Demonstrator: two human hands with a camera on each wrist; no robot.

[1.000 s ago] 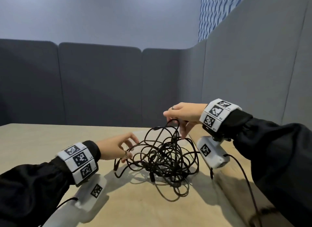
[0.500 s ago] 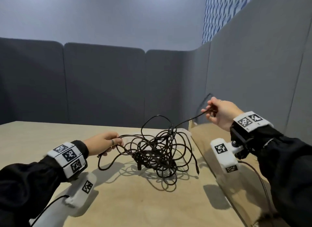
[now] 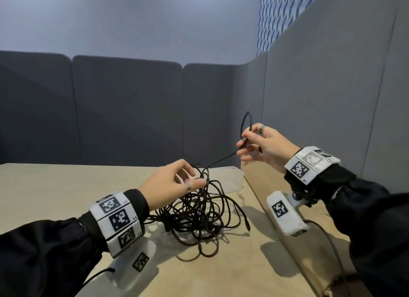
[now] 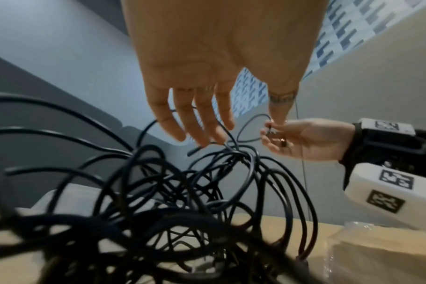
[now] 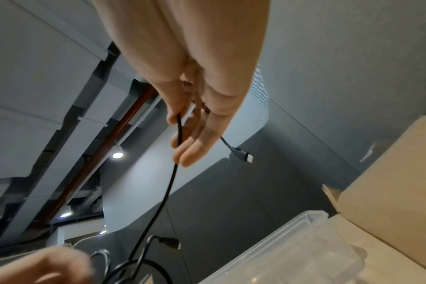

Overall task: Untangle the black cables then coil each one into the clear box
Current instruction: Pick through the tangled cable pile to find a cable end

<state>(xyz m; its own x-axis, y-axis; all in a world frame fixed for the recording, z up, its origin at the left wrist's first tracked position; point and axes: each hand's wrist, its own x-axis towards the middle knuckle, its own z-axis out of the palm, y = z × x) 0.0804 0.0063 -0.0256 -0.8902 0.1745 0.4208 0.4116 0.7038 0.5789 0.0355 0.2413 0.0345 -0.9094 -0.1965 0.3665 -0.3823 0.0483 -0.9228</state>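
Note:
A tangle of black cables (image 3: 199,212) lies on the wooden table (image 3: 66,186), in front of the clear box (image 3: 230,179). My left hand (image 3: 198,177) hovers over the top of the tangle. Its fingers (image 4: 200,134) are spread and fairly straight, close to the top loops, and hold nothing. My right hand (image 3: 243,142) is raised to the right and pinches one black cable strand (image 5: 175,173) that runs down into the tangle. A short loop of it stands above the fingers. That cable's plug end (image 5: 242,154) sticks out behind the hand.
A cardboard box (image 3: 261,179) stands along the table's right side, right next to the clear box. Grey partition panels (image 3: 132,111) close off the back and the right. A loose plug (image 3: 247,226) lies at the tangle's right edge.
My left hand let go of the strand at the tangle's left and moved right, over the top of the tangle. My right hand stayed raised, still pinching its strand, which now loops above the fingers.

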